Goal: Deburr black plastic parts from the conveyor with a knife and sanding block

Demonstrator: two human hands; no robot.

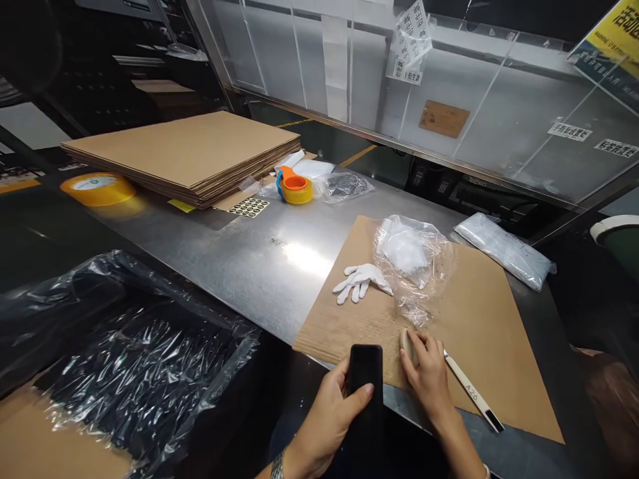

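Note:
My left hand [332,412] is closed around a black, flat, rounded-corner object like a phone [366,366], held upright at the table's front edge, thumb on its face. My right hand [425,372] rests on the cardboard sheet [479,313], fingers curled around a small beige rounded item [408,347], mostly covered by them. Right beside that hand lies a cream stick-like tool marked A26 [472,388], with a dark end. Beyond the hands, a white glove [360,283] lies flat next to a crumpled clear plastic bag [417,259] with white material inside.
A stack of cardboard sheets [190,150] stands at the back left. Near it are a yellow tape roll [97,188], a tape dispenser [296,187] and a sticker sheet [249,207]. Black plastic lining [134,359] fills the lower left. A wrapped white packet [504,249] lies at right.

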